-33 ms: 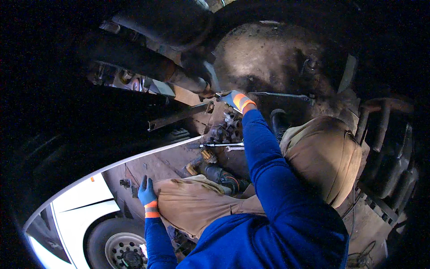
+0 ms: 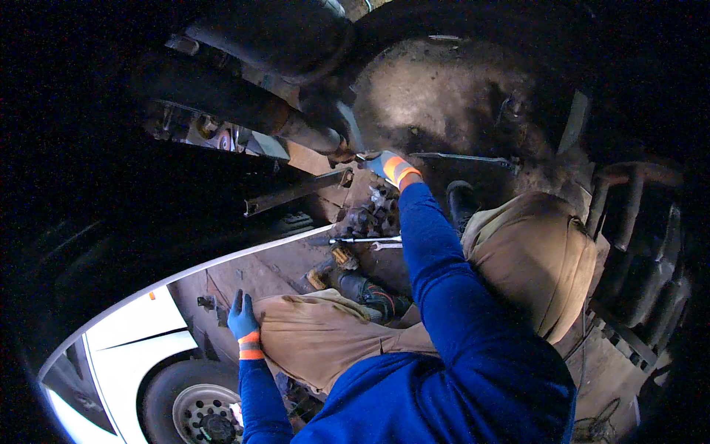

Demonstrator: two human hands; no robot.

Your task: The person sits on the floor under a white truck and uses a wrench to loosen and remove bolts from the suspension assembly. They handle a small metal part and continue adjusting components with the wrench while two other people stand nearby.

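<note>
My left hand, in a blue glove with an orange cuff, rests beside my bent knee in tan trousers. Its fingers point away from me, slightly apart, and nothing is in them. Stretched far forward, my right hand wears the same kind of glove. Its fingers are closed at the rusty end of a dark shaft-like tube. A small pale metal edge shows at the fingertips, but what they grip is hidden. Just beyond that wrist is a long metal bar tool.
On the floor lie a yellow-and-black power tool, a long-handled tool, a wrench and a heap of dark metal parts. A steel bracket juts above them. Left is a white vehicle with a wheel.
</note>
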